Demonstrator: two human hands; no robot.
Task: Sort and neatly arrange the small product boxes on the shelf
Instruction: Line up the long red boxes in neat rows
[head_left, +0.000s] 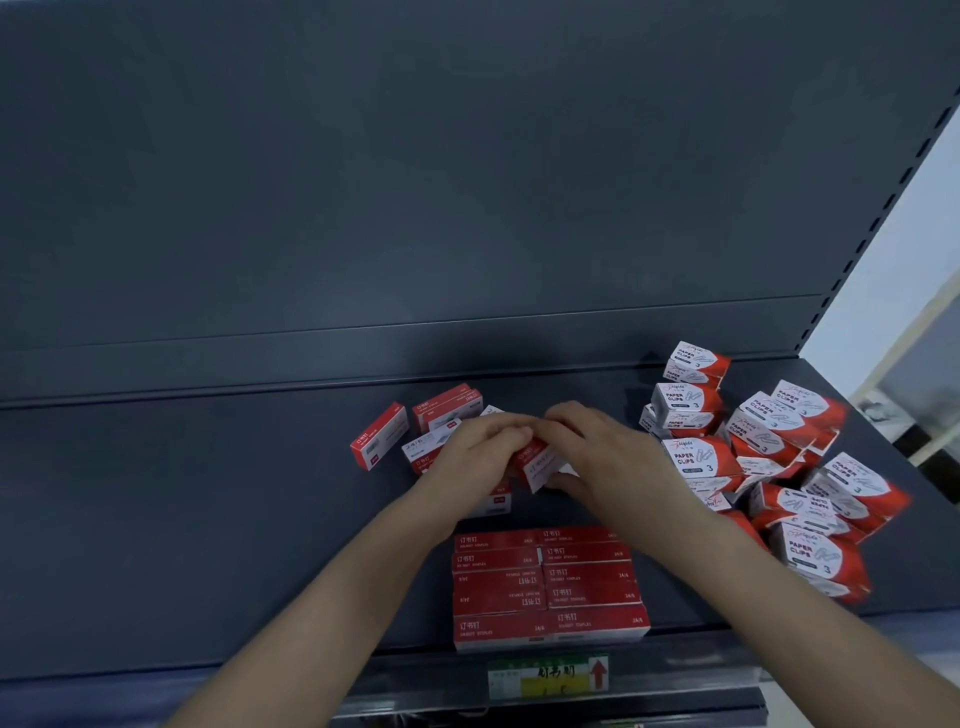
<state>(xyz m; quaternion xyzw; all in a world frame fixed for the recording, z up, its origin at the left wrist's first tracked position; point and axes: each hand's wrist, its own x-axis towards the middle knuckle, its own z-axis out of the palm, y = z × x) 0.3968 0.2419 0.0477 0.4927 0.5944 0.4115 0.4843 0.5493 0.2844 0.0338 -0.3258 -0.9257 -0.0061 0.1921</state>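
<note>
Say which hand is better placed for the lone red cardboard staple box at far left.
Left hand: nearer the lone red box; the right hand is farther. Both grip the middle staple box.

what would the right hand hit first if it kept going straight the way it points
Probably the left hand, whose fingertips seem to meet the right hand over a staple box; behind lie loose staple boxes.

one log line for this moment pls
left hand: holds staple box | right hand: holds same box | staple stack: neat, front | paper clip boxes: jumbled, right | loose staple boxes: left of hands
</note>
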